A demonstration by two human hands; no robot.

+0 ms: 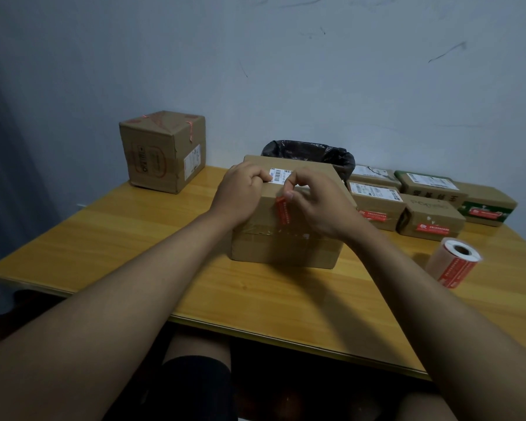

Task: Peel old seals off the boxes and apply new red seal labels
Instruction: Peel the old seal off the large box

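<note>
A brown cardboard box [283, 247] stands at the middle of the wooden table [134, 238]. A red seal label [283, 211] runs over its near top edge, with its upper end lifted. My right hand [319, 205] pinches that upper end between thumb and fingers. My left hand [240, 192] lies curled on the box top, its fingers pressing beside a white barcode label [279, 175]. A roll of red seal labels [454, 262] lies on its side at the right of the table.
A tall cardboard box [164, 150] stands at the back left corner. Several smaller boxes [431, 220], some with red seals, sit in rows at the right. A bin with a black bag [310, 153] stands behind the middle box, by the wall.
</note>
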